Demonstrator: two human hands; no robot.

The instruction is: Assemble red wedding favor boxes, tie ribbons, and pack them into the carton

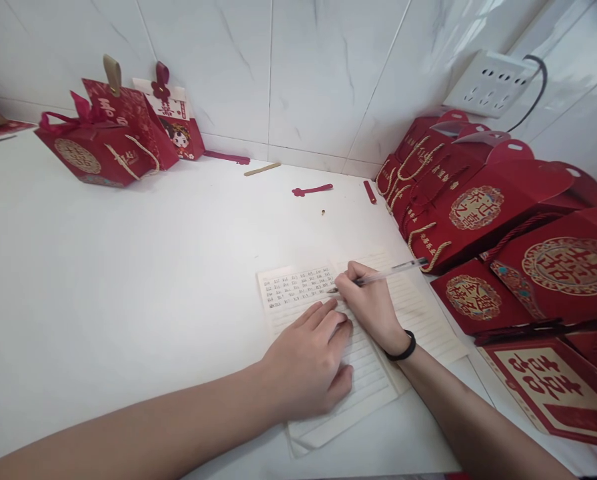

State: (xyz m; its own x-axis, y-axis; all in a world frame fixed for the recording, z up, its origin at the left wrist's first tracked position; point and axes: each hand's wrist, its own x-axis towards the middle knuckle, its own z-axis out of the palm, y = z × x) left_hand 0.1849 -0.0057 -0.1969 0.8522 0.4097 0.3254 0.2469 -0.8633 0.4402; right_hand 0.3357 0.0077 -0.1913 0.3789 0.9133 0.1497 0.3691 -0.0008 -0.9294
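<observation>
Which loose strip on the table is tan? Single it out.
The straight tan strip near the wall, lying between a red strip on its left and a second red strip on its right. All other loose strips are red.

Your view is bright and mostly even, with the surface (153,280) left of the notebook (368,373) close to washed out. Shadows are faint and soft around your left hand (311,360) on the notebook. Streaks of glare shine on the wall tiles (308,73) far behind it to the right. The wide lens stretches the red boxes (523,193) right of the notebook, and its handwriting (298,287) looks too small and soft for you to read surely.
</observation>
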